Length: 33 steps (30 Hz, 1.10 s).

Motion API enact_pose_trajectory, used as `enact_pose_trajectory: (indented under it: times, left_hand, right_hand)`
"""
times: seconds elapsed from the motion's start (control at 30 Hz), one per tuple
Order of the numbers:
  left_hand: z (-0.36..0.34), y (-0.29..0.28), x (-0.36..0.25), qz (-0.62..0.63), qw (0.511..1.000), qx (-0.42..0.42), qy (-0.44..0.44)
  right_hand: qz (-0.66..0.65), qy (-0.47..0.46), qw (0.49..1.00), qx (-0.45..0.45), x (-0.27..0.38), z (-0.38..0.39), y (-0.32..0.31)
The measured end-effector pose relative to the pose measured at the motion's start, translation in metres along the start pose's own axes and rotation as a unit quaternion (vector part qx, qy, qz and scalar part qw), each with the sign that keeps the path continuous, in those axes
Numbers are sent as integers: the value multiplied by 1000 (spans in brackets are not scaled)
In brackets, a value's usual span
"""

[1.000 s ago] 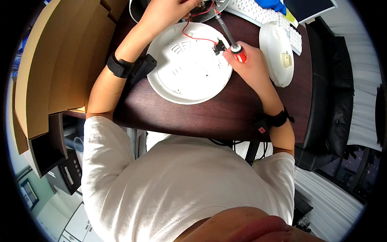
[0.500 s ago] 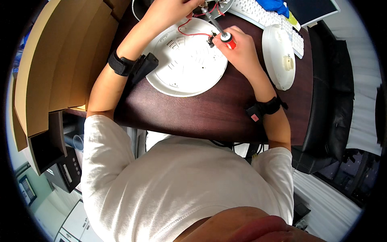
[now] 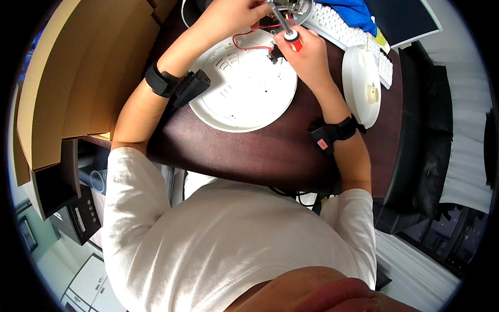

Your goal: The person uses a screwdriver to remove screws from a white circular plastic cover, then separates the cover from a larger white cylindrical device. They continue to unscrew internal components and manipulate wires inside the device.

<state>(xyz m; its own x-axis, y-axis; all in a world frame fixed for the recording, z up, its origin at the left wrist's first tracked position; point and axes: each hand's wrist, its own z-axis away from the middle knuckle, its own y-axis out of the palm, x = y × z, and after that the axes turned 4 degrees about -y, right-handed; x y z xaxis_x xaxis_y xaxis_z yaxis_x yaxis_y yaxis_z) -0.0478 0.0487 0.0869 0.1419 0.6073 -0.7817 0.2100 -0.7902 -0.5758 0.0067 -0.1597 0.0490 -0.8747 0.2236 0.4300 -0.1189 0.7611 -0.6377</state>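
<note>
My right hand (image 3: 307,54) is closed round the red and white handle of a screwdriver (image 3: 283,22), its metal shaft pointing up and left. The tip lies beside the fingers of my left hand (image 3: 231,18), pinched at a metal part with wires near the top edge; what they grip is hidden. Below both hands lies a round white plastic housing (image 3: 244,106) with slots and small holes. A red wire (image 3: 249,48) curves over it to a small black part (image 3: 274,55) under my right hand. Behind sits a round silver-rimmed piece (image 3: 307,11), partly cut off.
To the right stands a white round cover (image 3: 358,78) with a cream knob-like fitting. A white keyboard (image 3: 332,23), a blue cloth (image 3: 353,13) and a screen (image 3: 400,21) are at the back right. Cardboard boxes (image 3: 78,78) line the left side of the dark table (image 3: 234,156).
The view has shifted slightly, so the table things sit a little lower. My left fingers stay at the metal part, and my right hand still holds the screwdriver there.
</note>
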Motion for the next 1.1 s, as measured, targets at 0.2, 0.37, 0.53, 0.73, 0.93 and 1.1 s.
enact_pose_trajectory:
  times: [0.2, 0.37, 0.53, 0.73, 0.93, 1.1]
  left_hand:
    - [-6, 4, 5, 4, 999, 19, -26]
    - [-7, 3, 8, 20, 999, 25, -14]
    - [-5, 3, 7, 8, 1000, 15, -16]
    - [-6, 5, 9, -28, 999, 2, -16]
    - [-1, -3, -2, -24, 999, 20, -15]
    - [5, -6, -15, -46, 998, 24, 28]
  right_hand:
    - [-65, 54, 996, -32, -6, -7, 9]
    - [-74, 57, 994, -56, -9, -12, 16]
    - [-55, 44, 996, -56, -13, -17, 17]
    - [-30, 28, 998, -57, -10, -16, 17]
    - [-61, 53, 996, -49, -10, -13, 15]
    - [-137, 94, 986, -24, -14, 3, 12]
